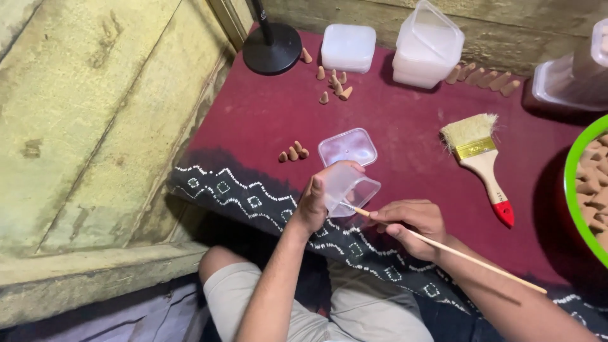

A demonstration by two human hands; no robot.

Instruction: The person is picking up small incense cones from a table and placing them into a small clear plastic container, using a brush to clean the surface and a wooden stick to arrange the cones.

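Maroon cloth [392,126] w/ a white-patterned dark border covers the floor beside a rough wall. Left hand [316,202] is clamped on a small clear tub [348,187], tilted, just above the cloth. Right hand [411,225] pinches a thin wooden stick [456,252], tip at the tub's mouth. Tub looks empty, prob. unfilled. Its lid [348,146] lies off, nearby; loose brown cones [293,153] sit beside it.
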